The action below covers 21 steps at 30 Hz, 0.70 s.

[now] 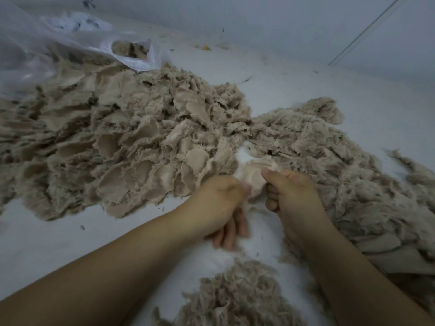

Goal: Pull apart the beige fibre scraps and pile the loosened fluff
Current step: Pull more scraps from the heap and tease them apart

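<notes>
Between my two hands is one pale beige fibre scrap (255, 177), held just above the white surface. My left hand (220, 203) pinches its left edge, and the lower fingers point down, blurred. My right hand (289, 194) grips its right edge with curled fingers and thumb. A large heap of beige scraps (122, 142) with flat woven patches spreads to the left. A fluffier beige mass (329, 165) lies to the right, behind my right hand. A small pile of loosened fluff (237, 295) sits near the bottom edge between my forearms.
A clear plastic bag (77, 45) lies at the back left, holding more beige scraps at its mouth (130, 49). The white surface (70, 236) carries small dark specks and loose threads. A pale wall with a thin diagonal rod (367, 29) stands behind.
</notes>
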### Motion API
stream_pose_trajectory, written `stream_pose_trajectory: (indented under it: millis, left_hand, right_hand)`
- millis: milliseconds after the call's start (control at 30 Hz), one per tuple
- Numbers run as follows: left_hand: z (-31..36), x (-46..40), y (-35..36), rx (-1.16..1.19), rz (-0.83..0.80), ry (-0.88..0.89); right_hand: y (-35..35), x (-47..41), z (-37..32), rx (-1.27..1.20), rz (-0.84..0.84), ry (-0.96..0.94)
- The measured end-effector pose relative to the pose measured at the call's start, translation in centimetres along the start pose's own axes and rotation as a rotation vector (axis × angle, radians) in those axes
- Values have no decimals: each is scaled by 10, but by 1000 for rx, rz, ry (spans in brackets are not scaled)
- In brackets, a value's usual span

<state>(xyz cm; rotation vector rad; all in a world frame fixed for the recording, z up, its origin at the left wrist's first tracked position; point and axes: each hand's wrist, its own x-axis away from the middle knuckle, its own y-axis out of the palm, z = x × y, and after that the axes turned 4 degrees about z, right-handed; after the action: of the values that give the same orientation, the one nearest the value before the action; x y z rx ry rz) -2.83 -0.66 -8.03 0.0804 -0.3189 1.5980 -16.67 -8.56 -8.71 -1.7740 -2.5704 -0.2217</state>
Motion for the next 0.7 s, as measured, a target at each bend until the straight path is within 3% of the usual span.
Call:
stream_pose_trajectory:
  millis: [67,133,200,300,367,700]
  left_hand:
    - [4,7,-7,-159,-222,-62]
    - [7,10,-13,-269,-263,-22]
    - [7,7,-15,-244,-110,25]
    - [5,-1,-12,37,241,103]
    - [1,-5,-8,142,292,134]
    - [0,1,-12,70,-2,91]
  right_hand:
    - [0,-1,0,-13,34,3]
    - [0,-1,1,36,35,-18]
    - [0,-1,2,37,32,-13]
    - [2,2,-1,-13,-4,0]
    - [3,5,-4,-37,-23,1]
    - [0,-1,1,-53,109,35]
